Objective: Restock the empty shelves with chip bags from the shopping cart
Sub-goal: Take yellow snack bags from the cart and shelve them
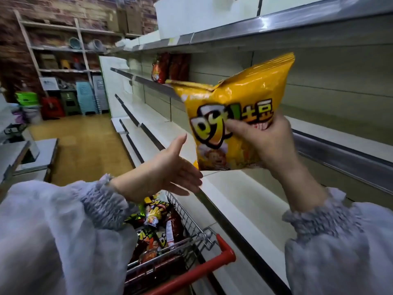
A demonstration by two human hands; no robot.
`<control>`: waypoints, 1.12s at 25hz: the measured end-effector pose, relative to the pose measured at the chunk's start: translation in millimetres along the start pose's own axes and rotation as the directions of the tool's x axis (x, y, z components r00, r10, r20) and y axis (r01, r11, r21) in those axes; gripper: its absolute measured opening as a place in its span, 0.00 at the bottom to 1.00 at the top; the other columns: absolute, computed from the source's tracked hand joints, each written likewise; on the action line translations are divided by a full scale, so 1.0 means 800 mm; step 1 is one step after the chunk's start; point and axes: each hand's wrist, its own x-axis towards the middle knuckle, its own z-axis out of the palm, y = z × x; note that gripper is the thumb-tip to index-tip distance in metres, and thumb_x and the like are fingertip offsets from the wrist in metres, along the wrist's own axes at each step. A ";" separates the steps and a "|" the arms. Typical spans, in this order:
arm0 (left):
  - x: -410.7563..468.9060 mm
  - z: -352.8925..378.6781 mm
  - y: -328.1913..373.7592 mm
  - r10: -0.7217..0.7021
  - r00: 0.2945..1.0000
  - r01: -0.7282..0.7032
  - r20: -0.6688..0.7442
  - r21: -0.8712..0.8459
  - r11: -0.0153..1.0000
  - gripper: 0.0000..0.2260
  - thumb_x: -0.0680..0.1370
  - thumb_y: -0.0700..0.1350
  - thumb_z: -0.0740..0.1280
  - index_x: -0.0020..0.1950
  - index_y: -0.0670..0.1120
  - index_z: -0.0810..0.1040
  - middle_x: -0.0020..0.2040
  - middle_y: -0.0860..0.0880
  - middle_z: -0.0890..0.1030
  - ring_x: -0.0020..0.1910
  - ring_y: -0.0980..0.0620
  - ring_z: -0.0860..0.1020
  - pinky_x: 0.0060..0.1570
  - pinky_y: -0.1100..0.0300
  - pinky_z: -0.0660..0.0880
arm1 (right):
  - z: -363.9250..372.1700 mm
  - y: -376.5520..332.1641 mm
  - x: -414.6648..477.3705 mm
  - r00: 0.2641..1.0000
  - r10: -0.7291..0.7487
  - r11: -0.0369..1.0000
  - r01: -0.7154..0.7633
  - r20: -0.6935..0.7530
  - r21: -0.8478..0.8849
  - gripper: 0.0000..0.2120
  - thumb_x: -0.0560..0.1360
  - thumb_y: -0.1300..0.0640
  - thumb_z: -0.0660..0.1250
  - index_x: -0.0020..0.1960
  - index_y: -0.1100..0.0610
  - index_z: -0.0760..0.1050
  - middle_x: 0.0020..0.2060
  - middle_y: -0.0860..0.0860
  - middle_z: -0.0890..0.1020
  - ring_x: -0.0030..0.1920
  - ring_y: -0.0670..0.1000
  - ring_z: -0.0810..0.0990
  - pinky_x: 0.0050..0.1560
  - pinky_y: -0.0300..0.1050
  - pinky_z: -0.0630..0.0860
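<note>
Holds a yellow chip bag (240,99) up in the right hand (261,141), thumb pressed across the printed front, fingers hidden behind. Grips it at the lower right, so most of the bag rises above and to the left of that hand, tilted, top seal toward the upper shelf edge (276,26). Shows layered edges at the top seal; cannot tell whether one bag or several. Keeps the bag in the air in front of the bare white shelf (244,201), not resting on it. Reaches out with the left hand (174,169), spread flat, fingers straight, holding nothing, fingertips just below the bag's lower left corner; cannot tell whether touching. Further down, between the two grey sleeves (102,201), shopping cart (225,252) with red handle, just beside the shelf unit, more chip bags (155,222) piled inside. Farther along the aisle, red chip bags (168,67) standing upright on a higher shelf. At the far end, stacked plastic stools (85,99) on the floor.
</note>
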 end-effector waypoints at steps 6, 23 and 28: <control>-0.006 0.019 -0.009 0.462 0.845 -0.457 -0.269 0.085 0.886 0.38 0.59 0.57 0.70 0.67 0.50 0.66 0.65 0.48 0.71 0.65 0.50 0.69 0.63 0.56 0.66 | -0.015 -0.002 0.021 0.990 0.110 0.993 -0.107 -0.087 0.038 0.22 0.63 0.38 0.72 0.52 0.49 0.79 0.46 0.46 0.85 0.47 0.48 0.84 0.54 0.55 0.79; 0.046 0.089 0.059 0.519 0.828 -0.437 0.211 -0.337 0.834 0.22 0.72 0.51 0.72 0.61 0.40 0.77 0.46 0.38 0.84 0.31 0.55 0.83 0.33 0.62 0.79 | -0.076 -0.055 -0.039 0.869 0.495 0.868 -0.495 -0.012 -0.040 0.39 0.59 0.42 0.70 0.66 0.53 0.63 0.50 0.51 0.81 0.37 0.54 0.85 0.30 0.51 0.80; 0.069 0.124 0.130 0.459 0.679 -0.412 0.573 -0.220 0.884 0.21 0.69 0.50 0.73 0.57 0.42 0.78 0.45 0.46 0.86 0.40 0.52 0.84 0.42 0.53 0.81 | -0.128 -0.094 -0.052 0.837 0.494 0.859 -0.512 -0.237 -0.016 0.26 0.60 0.45 0.68 0.53 0.60 0.75 0.36 0.55 0.84 0.30 0.53 0.82 0.27 0.48 0.79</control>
